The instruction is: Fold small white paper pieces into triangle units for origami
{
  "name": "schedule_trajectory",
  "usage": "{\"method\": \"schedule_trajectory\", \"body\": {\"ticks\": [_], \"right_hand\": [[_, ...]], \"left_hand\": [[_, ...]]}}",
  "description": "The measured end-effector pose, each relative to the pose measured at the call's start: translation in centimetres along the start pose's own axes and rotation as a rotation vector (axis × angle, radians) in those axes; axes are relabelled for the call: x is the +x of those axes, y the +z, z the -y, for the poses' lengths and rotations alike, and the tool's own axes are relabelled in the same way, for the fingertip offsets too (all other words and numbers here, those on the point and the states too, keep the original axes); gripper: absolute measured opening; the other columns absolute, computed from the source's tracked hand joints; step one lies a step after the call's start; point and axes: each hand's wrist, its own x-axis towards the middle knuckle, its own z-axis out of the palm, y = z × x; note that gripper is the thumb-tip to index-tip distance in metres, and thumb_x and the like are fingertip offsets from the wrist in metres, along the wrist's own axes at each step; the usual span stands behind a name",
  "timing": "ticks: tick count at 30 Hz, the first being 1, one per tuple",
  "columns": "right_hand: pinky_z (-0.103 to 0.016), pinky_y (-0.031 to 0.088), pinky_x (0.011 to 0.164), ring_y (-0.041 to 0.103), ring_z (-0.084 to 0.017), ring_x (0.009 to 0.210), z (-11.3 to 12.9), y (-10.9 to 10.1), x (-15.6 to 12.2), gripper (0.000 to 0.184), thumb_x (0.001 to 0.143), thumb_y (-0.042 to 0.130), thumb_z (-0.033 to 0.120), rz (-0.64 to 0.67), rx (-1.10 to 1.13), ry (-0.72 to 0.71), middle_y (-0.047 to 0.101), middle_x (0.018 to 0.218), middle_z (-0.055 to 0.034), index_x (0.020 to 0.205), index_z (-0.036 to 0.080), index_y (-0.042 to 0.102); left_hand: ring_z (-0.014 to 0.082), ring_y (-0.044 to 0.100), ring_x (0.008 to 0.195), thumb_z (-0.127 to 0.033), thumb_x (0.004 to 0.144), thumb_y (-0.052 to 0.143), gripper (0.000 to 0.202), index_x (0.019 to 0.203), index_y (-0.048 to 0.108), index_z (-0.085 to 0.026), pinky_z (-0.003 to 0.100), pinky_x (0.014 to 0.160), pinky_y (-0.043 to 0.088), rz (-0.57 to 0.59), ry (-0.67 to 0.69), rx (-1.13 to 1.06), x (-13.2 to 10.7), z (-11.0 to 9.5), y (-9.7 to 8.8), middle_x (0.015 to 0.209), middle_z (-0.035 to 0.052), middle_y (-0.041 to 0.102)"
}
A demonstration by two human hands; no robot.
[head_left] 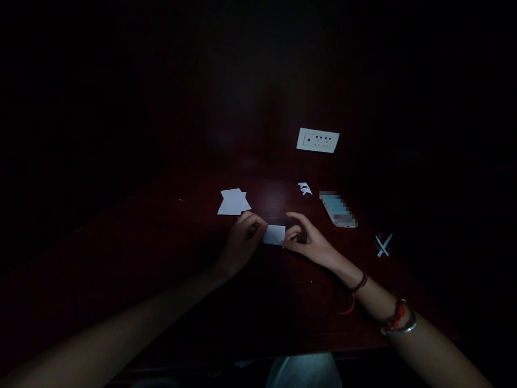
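A small white folded paper (274, 234) lies on the dark wooden table (161, 258), pinched from both sides. My left hand (242, 240) grips its left edge with curled fingers. My right hand (305, 237) holds its right edge between thumb and bent fingers, the index finger arched above. Cord bracelets and a metal bangle sit on my right wrist.
A small stack of white paper sheets (233, 202) lies just beyond my left hand. Paper scraps (305, 188), a phone (338, 209) and two crossed paper strips (383, 245) lie to the right. A white wall socket (318, 140) is on the dark back wall.
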Motion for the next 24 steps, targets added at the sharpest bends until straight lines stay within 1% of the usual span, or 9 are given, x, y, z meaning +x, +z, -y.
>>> {"method": "schedule_trajectory", "body": {"ticks": [3, 6, 8, 13, 16, 18, 19, 21, 24], "right_hand": [[-0.024, 0.041, 0.062, 0.051, -0.009, 0.061, 0.0, 0.6, -0.1, 0.060, 0.066, 0.060, 0.020, -0.002, -0.037, 0.004, 0.053, 0.067, 0.0052, 0.119, 0.022, 0.031], [-0.024, 0.041, 0.061, 0.052, -0.009, 0.060, -0.1, 0.2, -0.3, 0.057, 0.069, 0.056, 0.018, -0.073, -0.117, -0.010, 0.054, 0.067, 0.0041, 0.119, 0.021, 0.031], [-0.026, 0.042, 0.064, 0.053, -0.010, 0.063, 0.1, -0.3, -0.4, 0.055, 0.070, 0.054, 0.015, -0.084, -0.213, -0.028, 0.056, 0.068, 0.0033, 0.119, 0.021, 0.032], [-0.026, 0.042, 0.063, 0.055, -0.011, 0.061, 0.6, -0.7, -0.7, 0.047, 0.071, 0.054, 0.014, -0.026, -0.391, -0.021, 0.058, 0.066, 0.0034, 0.114, 0.021, 0.037], [-0.026, 0.043, 0.064, 0.055, -0.011, 0.062, 0.3, -0.7, -0.7, 0.047, 0.071, 0.054, 0.015, 0.005, -0.389, -0.031, 0.059, 0.068, 0.0029, 0.115, 0.021, 0.037], [-0.026, 0.044, 0.066, 0.056, -0.011, 0.065, 0.1, -0.6, -0.7, 0.049, 0.072, 0.055, 0.017, 0.006, -0.363, -0.064, 0.058, 0.071, 0.0022, 0.117, 0.021, 0.036], [-0.026, 0.044, 0.067, 0.056, -0.011, 0.066, 0.0, -0.6, -0.7, 0.049, 0.072, 0.055, 0.017, 0.003, -0.349, -0.077, 0.058, 0.072, 0.0019, 0.117, 0.021, 0.037], [-0.026, 0.044, 0.067, 0.055, -0.011, 0.067, -0.1, -0.5, -0.7, 0.048, 0.071, 0.055, 0.017, 0.000, -0.322, -0.086, 0.058, 0.073, 0.0018, 0.116, 0.021, 0.037], [-0.027, 0.045, 0.068, 0.055, -0.011, 0.067, -0.1, -0.4, -0.6, 0.047, 0.072, 0.054, 0.017, 0.007, -0.289, -0.072, 0.058, 0.072, 0.0017, 0.116, 0.021, 0.037]], "left_hand": [[0.0114, 0.045, 0.068, -0.024, 0.084, 0.041, 0.019, 0.067, 0.048, -0.018, 0.024, 0.061, 0.036, 0.018, -0.021, 0.006, -0.2, -0.2, 0.2, 0.072, -0.0019, 0.045], [0.0117, 0.045, 0.067, -0.024, 0.082, 0.043, 0.019, 0.066, 0.049, -0.017, 0.025, 0.061, 0.037, 0.138, -0.022, 0.033, -0.2, 0.5, -0.1, 0.071, -0.0017, 0.046], [0.0127, 0.046, 0.071, -0.025, 0.080, 0.045, 0.015, 0.068, 0.051, -0.018, 0.027, 0.064, 0.039, 0.207, -0.011, 0.062, -0.2, 0.8, -0.4, 0.075, -0.0009, 0.048], [0.0143, 0.047, 0.084, -0.026, 0.078, 0.050, 0.010, 0.074, 0.055, -0.018, 0.030, 0.075, 0.039, 0.275, 0.057, 0.069, -0.1, 0.9, -0.2, 0.089, 0.0007, 0.048], [0.0139, 0.047, 0.084, -0.023, 0.079, 0.048, 0.011, 0.071, 0.054, -0.017, 0.029, 0.074, 0.040, 0.314, 0.057, 0.046, -0.2, 1.4, 0.2, 0.089, 0.0015, 0.047], [0.0143, 0.048, 0.081, -0.022, 0.079, 0.047, 0.013, 0.071, 0.053, -0.016, 0.029, 0.072, 0.041, 0.313, 0.031, 0.076, -0.3, 1.7, 0.4, 0.086, 0.0021, 0.048], [0.0149, 0.048, 0.081, -0.022, 0.080, 0.046, 0.011, 0.073, 0.053, -0.016, 0.029, 0.072, 0.041, 0.301, 0.028, 0.108, -0.3, 1.7, 0.4, 0.086, 0.0025, 0.048], [0.0168, 0.046, 0.086, -0.022, 0.079, 0.047, 0.010, 0.086, 0.053, -0.016, 0.032, 0.076, 0.040, 0.270, 0.057, 0.184, -0.5, 1.5, 0.4, 0.091, 0.0036, 0.048], [0.0198, 0.043, 0.098, -0.026, 0.078, 0.050, 0.034, 0.111, 0.042, -0.020, 0.036, 0.084, 0.037, 0.263, 0.141, 0.255, -0.7, 0.8, 0.3, 0.107, 0.0052, 0.045]]}}
